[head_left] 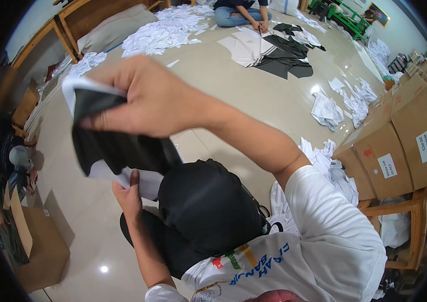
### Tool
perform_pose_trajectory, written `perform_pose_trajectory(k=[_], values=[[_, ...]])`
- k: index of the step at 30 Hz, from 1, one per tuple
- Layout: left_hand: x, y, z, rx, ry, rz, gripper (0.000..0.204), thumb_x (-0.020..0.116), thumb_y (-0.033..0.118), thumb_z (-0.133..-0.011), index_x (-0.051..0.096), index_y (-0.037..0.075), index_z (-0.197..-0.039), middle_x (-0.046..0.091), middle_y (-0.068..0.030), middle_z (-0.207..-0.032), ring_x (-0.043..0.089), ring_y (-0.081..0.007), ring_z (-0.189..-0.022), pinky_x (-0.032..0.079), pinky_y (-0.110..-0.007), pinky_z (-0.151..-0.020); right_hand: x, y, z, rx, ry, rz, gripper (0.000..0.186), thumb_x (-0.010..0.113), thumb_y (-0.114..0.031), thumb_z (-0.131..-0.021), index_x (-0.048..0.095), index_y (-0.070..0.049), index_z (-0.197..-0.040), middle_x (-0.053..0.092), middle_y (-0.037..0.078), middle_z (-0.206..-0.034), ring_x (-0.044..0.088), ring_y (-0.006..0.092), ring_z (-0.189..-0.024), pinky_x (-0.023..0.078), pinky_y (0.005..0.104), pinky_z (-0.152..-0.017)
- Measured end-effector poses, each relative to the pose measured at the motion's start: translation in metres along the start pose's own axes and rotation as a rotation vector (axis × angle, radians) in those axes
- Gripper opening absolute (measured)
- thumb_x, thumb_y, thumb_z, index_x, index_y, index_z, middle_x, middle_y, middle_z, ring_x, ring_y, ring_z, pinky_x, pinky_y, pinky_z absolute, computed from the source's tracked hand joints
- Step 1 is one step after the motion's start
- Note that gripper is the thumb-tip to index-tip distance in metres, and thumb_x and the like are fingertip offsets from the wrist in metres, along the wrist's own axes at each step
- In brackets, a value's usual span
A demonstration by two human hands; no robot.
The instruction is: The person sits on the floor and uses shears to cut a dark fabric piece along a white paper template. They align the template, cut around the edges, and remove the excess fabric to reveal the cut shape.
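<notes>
A piece of black and white cloth hangs in front of me, left of my bent knee in black trousers. My right hand pinches its upper edge between thumb and fingers, raised high and blurred by motion. Lower down, my left hand grips the white part of the cloth with the thumb on top. The dark side of the cloth faces me, and white shows along its top and bottom edges. Beside my knee lies something with dark loops, partly hidden.
A person sits on the floor ahead by black and white cut cloth. White cloth heaps lie far left, more at right. Cardboard boxes stand right; an open carton and another person are left.
</notes>
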State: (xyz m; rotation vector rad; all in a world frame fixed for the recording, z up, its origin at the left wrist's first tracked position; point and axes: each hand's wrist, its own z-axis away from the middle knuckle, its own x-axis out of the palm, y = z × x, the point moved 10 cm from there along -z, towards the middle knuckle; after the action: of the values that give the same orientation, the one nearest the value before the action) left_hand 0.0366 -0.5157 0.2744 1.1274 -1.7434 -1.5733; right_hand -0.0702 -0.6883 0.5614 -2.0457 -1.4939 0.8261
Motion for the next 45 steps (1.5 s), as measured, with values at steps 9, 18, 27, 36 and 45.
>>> perform_pose_trajectory(k=[9, 18, 27, 36, 45], values=[[-0.108, -0.039, 0.008, 0.100, 0.023, -0.275, 0.020, 0.055, -0.009, -0.087, 0.057, 0.005, -0.101, 0.047, 0.0028, -0.090, 0.044, -0.0091, -0.084, 0.039, -0.024, -0.079, -0.156, -0.069, 0.016, -0.159, 0.286, -0.183, 0.015, 0.067, -0.015, -0.110, 0.073, -0.005, -0.119, 0.077, 0.001, -0.102, 0.071, 0.0088, -0.088, 0.058, 0.0257, -0.080], [-0.192, -0.041, -0.041, -0.076, -0.117, -0.369, 0.015, 0.053, -0.006, -0.093, 0.057, 0.005, -0.103, 0.047, 0.0049, -0.089, 0.042, -0.0066, -0.083, 0.034, -0.022, -0.074, -0.271, 0.076, 0.148, 0.631, 0.371, 0.322, 0.027, 0.082, -0.026, -0.098, 0.080, -0.005, -0.115, 0.078, -0.001, -0.099, 0.066, 0.0052, -0.087, 0.052, 0.0231, -0.083], [-0.224, -0.066, -0.145, -0.159, -0.224, -0.432, 0.025, 0.050, -0.009, -0.093, 0.057, 0.004, -0.114, 0.053, 0.0009, -0.102, 0.051, -0.0092, -0.094, 0.040, -0.024, -0.085, -0.306, 0.226, 0.187, 0.771, 0.294, 0.391, 0.016, 0.075, -0.008, -0.096, 0.079, -0.004, -0.111, 0.071, -0.004, -0.088, 0.057, 0.0040, -0.076, 0.042, 0.0243, -0.066], [-0.324, -0.016, -0.085, 0.267, 0.326, -0.413, 0.038, 0.045, -0.018, -0.085, 0.051, 0.003, -0.116, 0.045, -0.0046, -0.107, 0.049, -0.0192, -0.100, 0.039, -0.028, -0.096, -0.268, 0.130, 0.193, 0.518, 0.513, 0.441, 0.021, 0.071, -0.009, -0.100, 0.074, 0.001, -0.118, 0.073, 0.002, -0.104, 0.065, 0.0120, -0.093, 0.052, 0.0279, -0.085], [-0.294, -0.124, -0.015, 0.258, 0.237, -0.875, 0.029, 0.054, -0.015, -0.073, 0.052, -0.001, -0.098, 0.053, -0.0140, -0.099, 0.055, -0.0320, -0.095, 0.046, -0.033, -0.091, -0.188, 0.249, 0.336, 0.797, 0.482, 0.274, 0.023, 0.070, 0.002, -0.094, 0.080, -0.005, -0.114, 0.072, 0.001, -0.113, 0.064, 0.0130, -0.102, 0.052, 0.0287, -0.089]])
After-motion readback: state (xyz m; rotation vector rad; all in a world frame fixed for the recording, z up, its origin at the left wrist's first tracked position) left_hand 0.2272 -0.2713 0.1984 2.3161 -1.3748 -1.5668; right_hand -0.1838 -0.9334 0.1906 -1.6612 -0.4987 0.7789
